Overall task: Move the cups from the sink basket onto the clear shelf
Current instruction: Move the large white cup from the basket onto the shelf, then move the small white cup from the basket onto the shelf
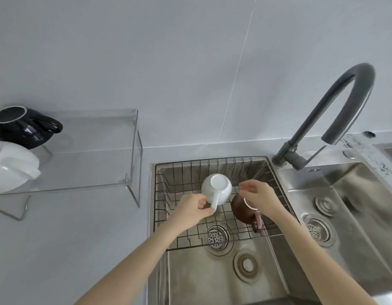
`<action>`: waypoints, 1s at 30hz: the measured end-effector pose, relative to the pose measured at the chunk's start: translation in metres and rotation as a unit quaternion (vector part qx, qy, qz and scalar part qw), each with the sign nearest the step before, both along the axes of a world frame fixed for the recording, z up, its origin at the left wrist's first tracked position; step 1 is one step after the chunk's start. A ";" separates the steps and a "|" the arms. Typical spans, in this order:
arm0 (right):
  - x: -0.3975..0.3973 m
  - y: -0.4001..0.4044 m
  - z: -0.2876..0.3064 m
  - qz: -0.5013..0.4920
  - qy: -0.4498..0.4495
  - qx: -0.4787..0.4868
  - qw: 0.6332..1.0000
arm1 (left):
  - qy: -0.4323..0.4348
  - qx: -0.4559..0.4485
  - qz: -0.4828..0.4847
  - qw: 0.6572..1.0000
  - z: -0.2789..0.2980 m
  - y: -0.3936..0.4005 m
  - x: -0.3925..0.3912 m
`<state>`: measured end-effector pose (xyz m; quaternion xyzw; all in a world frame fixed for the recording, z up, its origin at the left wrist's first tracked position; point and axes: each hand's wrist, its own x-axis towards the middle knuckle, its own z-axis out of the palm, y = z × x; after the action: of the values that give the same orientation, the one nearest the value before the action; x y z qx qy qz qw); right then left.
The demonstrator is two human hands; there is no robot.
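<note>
The left hand (191, 208) pinches the handle of the white cup (216, 191), thumb and fingers closed on the handle's near end. The right hand (260, 195) sits over the brown cup (243, 211), fingers curled with thumb and forefinger nearly meeting just right of the white cup; whether it touches the brown cup's rim cannot be told.

Both cups are in the wire sink basket (212, 238), which spans the far part of the left sink basin (212, 278). The white cup lies tilted, its base turned up and toward the camera, its handle running down toward the near left. The brown cup lies on its side just right of it, mouth toward the far side under the right hand, handle pointing near and right, close to the basket's near-right rim.

The basket's far and left wire walls stand close to the white cup; the space above is free. The grey faucet (335, 111) arches at the far right, clear of the hands.

Left of the sink, on the surface (69, 238), stands the clear shelf (91, 150), its right end close to the basket's left edge. A dark blue cup (21, 126) and a white cup at the shelf's left end (12, 166) lie there on their sides; the shelf's middle and right are open.
</note>
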<state>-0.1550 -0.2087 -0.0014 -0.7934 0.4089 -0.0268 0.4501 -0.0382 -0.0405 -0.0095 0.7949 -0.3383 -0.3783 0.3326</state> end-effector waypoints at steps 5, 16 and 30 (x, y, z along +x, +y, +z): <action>0.023 -0.005 -0.022 0.001 0.007 0.017 1.000 | -0.012 0.037 0.018 0.999 -0.043 -0.036 0.000; 0.069 0.009 -0.063 -0.080 0.006 0.107 0.991 | 0.070 0.011 0.027 0.997 -0.088 -0.071 0.062; 0.060 0.000 -0.062 -0.129 -0.044 0.216 0.967 | -0.040 -0.009 0.030 0.999 -0.075 -0.062 0.056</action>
<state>-0.0946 -0.2089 -0.0634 -0.6159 0.4837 -0.0302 0.6211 0.0177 -0.1021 -0.0849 0.8160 -0.3311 -0.3330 0.3370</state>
